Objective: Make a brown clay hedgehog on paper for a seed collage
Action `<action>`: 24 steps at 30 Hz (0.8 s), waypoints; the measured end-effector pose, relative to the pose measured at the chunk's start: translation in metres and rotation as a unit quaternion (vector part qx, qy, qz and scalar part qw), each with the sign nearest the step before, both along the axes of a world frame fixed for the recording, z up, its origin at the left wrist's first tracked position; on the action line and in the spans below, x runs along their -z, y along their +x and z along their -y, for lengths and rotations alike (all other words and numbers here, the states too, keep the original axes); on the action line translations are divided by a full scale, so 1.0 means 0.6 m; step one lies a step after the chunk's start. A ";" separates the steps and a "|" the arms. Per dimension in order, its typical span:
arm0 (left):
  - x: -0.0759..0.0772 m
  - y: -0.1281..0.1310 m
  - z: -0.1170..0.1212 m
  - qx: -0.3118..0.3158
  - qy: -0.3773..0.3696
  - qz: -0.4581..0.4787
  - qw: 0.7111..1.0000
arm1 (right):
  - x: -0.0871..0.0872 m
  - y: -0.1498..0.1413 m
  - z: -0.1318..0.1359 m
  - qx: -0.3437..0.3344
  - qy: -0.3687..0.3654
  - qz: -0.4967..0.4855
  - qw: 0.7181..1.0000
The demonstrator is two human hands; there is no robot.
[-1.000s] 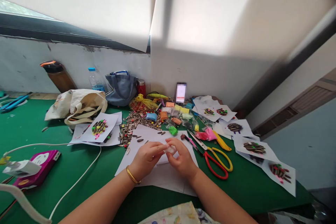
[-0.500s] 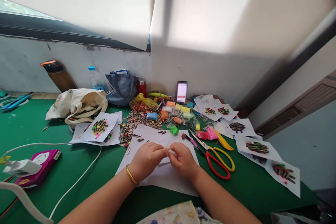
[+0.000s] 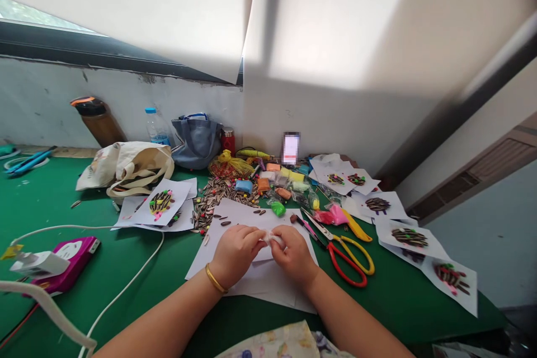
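Observation:
My left hand (image 3: 237, 251), with a gold bangle at the wrist, and my right hand (image 3: 293, 254) meet over white paper sheets (image 3: 260, 282) on the green table. Both hands are closed, pinching a small white lump (image 3: 273, 239) held between their fingertips. A few loose sunflower seeds (image 3: 222, 222) lie on the paper just beyond my left hand.
Red and yellow scissors (image 3: 350, 257) lie right of my hands. A sunflower seed pile (image 3: 218, 193), coloured clay packets (image 3: 277, 182) and seed pictures on paper (image 3: 413, 238) spread behind and right. Tote bag (image 3: 126, 165), bottle (image 3: 156, 126), pink device (image 3: 67, 257) and white cable (image 3: 126, 285) sit left.
Both hands stay together on the white lump, fingers shifting slightly as they work it. The view drifted a little; nothing else on the table moved.

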State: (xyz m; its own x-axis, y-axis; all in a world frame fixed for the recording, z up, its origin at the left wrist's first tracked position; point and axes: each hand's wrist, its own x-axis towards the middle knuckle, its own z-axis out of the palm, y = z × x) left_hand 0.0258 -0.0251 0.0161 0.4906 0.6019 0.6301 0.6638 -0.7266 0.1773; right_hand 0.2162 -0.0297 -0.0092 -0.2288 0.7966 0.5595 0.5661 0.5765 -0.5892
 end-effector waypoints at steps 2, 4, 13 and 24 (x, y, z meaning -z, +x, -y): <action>-0.001 -0.001 0.001 -0.002 -0.002 -0.004 1.000 | 0.001 0.000 0.001 0.007 -0.002 -0.003 1.000; -0.003 -0.002 0.002 -0.004 -0.006 -0.009 1.000 | 0.000 0.000 0.002 0.009 -0.008 -0.003 1.000; -0.011 -0.003 0.006 -0.006 -0.064 -0.068 0.996 | -0.003 -0.002 0.009 -0.002 0.007 0.015 1.000; -0.006 0.000 0.009 -0.006 0.022 -0.084 0.996 | -0.008 -0.010 0.010 0.013 0.049 0.045 0.998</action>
State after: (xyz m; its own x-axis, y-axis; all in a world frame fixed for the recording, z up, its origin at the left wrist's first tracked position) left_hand 0.0256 -0.0305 0.0195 0.5847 0.5821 0.5650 0.6901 -0.7231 0.0309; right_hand 0.2104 -0.0354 -0.0047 -0.2628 0.7451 0.6130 0.6297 0.6139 -0.4761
